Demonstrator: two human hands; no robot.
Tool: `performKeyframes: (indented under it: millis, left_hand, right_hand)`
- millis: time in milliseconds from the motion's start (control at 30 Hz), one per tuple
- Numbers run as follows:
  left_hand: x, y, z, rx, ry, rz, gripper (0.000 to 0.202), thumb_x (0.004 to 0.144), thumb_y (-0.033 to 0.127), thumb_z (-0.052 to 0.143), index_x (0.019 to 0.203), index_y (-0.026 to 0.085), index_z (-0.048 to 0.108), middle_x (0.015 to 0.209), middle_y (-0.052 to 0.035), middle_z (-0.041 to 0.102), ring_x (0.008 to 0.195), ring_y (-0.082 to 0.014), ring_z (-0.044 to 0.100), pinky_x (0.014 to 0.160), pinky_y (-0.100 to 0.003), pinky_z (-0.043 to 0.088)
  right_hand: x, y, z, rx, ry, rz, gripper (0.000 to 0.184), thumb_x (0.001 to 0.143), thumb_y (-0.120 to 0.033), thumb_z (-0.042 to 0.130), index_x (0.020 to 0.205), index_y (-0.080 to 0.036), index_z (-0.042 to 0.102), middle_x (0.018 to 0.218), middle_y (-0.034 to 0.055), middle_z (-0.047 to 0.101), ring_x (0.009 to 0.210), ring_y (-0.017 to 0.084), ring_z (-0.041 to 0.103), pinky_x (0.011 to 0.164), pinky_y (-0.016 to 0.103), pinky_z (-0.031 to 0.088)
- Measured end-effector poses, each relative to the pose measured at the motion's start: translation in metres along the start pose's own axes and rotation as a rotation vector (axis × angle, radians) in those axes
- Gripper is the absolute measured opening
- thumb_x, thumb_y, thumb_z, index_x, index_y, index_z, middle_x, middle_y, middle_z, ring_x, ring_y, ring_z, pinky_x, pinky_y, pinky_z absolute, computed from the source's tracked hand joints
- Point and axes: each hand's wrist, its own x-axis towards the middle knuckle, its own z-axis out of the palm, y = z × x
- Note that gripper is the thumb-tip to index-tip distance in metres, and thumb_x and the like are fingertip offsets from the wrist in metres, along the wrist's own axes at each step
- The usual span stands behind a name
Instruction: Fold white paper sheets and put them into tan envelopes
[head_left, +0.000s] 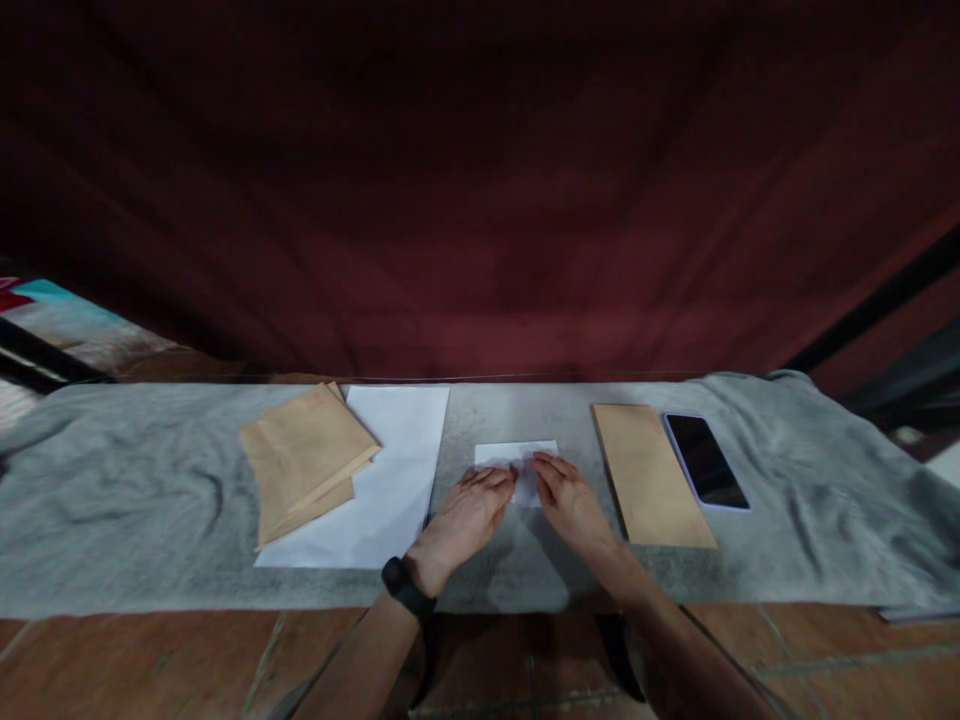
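A small folded sheet of white paper (529, 487) lies on the grey cloth between my two hands. My left hand (471, 508), a black band on its wrist, has its fingers bunched together on the paper's left half, the tips near the middle. From the right, my right hand (568, 495) holds the paper with fingers bent and close together. Both thumbs are partly hidden, and the hands cover the lower corners of the paper.
On the left, several brown envelopes (311, 450) lie fanned over larger white sheets (401, 475). To the right are a brown envelope (654, 478) and a phone (706, 462) in a lilac case. A grey cloth (135, 500) covers the bench, with a dark red curtain (510, 220) behind.
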Motion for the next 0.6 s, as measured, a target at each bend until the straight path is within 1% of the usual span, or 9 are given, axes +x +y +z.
performKeyframes:
  millis: [100,200,267,367,433,500,567,600]
  left_hand:
    - [0.000,0.001,0.000,0.002,-0.012,-0.006,0.029,0.094,0.006,0.048,0.111,0.020,0.066,0.119,-0.0077,0.070,0.113,-0.0212,0.065,0.105,-0.038,0.048]
    - [0.000,0.004,-0.002,0.018,-0.013,-0.029,0.032,0.091,0.003,0.048,0.112,0.020,0.066,0.121,-0.0081,0.069,0.113,-0.0215,0.065,0.105,-0.038,0.047]
    - [0.000,0.007,-0.005,0.024,-0.016,-0.042,0.028,0.091,0.005,0.050,0.108,0.020,0.067,0.119,-0.0079,0.070,0.111,-0.0216,0.066,0.104,-0.037,0.048]
    - [0.002,0.009,-0.006,0.020,-0.004,-0.055,0.016,0.094,0.015,0.054,0.100,0.020,0.068,0.112,-0.0070,0.071,0.107,-0.0220,0.067,0.101,-0.037,0.050]
    - [0.004,0.009,-0.001,0.027,0.041,-0.077,0.020,0.099,0.020,0.051,0.107,0.020,0.068,0.117,-0.0076,0.072,0.111,-0.0224,0.067,0.103,-0.038,0.050]
    - [0.008,0.008,0.009,0.064,0.099,-0.121,0.031,0.102,0.023,0.043,0.125,0.019,0.064,0.133,-0.0105,0.067,0.124,-0.0234,0.062,0.109,-0.040,0.047]
    - [0.011,0.007,0.022,0.120,0.124,-0.161,0.042,0.104,0.025,0.039,0.142,0.015,0.054,0.151,-0.0141,0.054,0.141,-0.0255,0.051,0.117,-0.044,0.041]
    - [0.013,0.006,0.028,0.147,0.117,-0.174,0.046,0.104,0.026,0.039,0.147,0.013,0.049,0.157,-0.0156,0.048,0.146,-0.0265,0.044,0.120,-0.045,0.037]
  right_hand:
    - [-0.001,-0.001,0.001,-0.003,-0.001,-0.018,0.046,0.096,-0.011,0.044,0.134,-0.023,0.067,0.137,0.0091,0.067,0.126,0.023,0.064,0.111,0.044,0.051]
    - [-0.003,-0.003,0.005,0.007,0.004,-0.028,0.045,0.098,-0.013,0.042,0.136,-0.022,0.065,0.140,0.0094,0.065,0.130,0.023,0.061,0.114,0.043,0.049]
    - [-0.004,-0.004,0.008,0.001,-0.004,-0.023,0.043,0.100,-0.016,0.042,0.137,-0.019,0.063,0.143,0.0110,0.063,0.134,0.023,0.058,0.115,0.043,0.048]
    - [-0.006,-0.007,0.009,-0.033,-0.030,-0.018,0.043,0.103,-0.023,0.040,0.140,-0.015,0.061,0.147,0.0128,0.060,0.138,0.024,0.054,0.118,0.044,0.045]
    - [-0.006,-0.008,0.009,-0.052,-0.038,-0.018,0.044,0.104,-0.025,0.038,0.141,-0.015,0.060,0.148,0.0124,0.059,0.140,0.023,0.052,0.119,0.045,0.044]
    - [-0.005,-0.010,0.009,-0.049,-0.031,-0.007,0.045,0.105,-0.026,0.035,0.141,-0.015,0.060,0.148,0.0121,0.059,0.139,0.022,0.053,0.119,0.044,0.043]
    - [-0.003,-0.011,0.010,-0.034,-0.021,0.006,0.047,0.107,-0.029,0.031,0.142,-0.014,0.059,0.147,0.0122,0.060,0.139,0.022,0.053,0.119,0.043,0.043]
    - [-0.003,-0.011,0.011,-0.028,-0.017,0.009,0.049,0.108,-0.031,0.029,0.143,-0.013,0.058,0.148,0.0123,0.059,0.140,0.022,0.053,0.119,0.043,0.042]
